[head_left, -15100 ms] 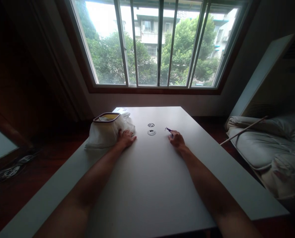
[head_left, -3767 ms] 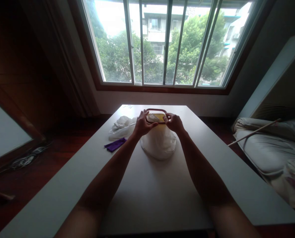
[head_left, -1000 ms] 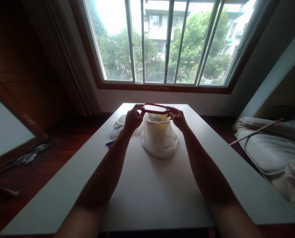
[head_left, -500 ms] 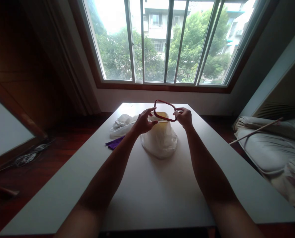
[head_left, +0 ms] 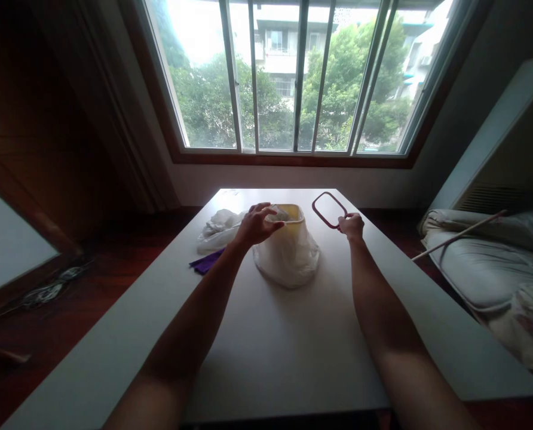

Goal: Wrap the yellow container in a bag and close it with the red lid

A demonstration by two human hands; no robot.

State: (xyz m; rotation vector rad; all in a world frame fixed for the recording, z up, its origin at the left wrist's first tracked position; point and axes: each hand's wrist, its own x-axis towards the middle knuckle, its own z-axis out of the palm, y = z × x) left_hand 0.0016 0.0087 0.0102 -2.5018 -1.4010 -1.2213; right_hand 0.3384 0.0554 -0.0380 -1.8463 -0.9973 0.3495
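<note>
Sliding window (head_left: 275,107) lit dim room; white tabletop (head_left: 284,346) stretched below. Yellow bin (head_left: 297,215) stood there, translucent plastic liner (head_left: 288,263) draped over outside. Hands were apart: right hand (head_left: 351,226) gripped corner of dark-red rim ring (head_left: 322,219), tilted, right of bin; left hand (head_left: 256,226) curved with thumb and fingers spread at bin's left edge, contact unclear. Crumpled white bag (head_left: 219,227) and purple plastic piece (head_left: 207,261) lay left.

Right hand (head_left: 351,226): grips frame (head_left: 321,218), clear of bin (head_left: 297,214) | Left hand (head_left: 253,227): loosely curled at bin's left rim | Bin: upright on table (head_left: 266,352), white bag (head_left: 288,263) draped outside.
</note>
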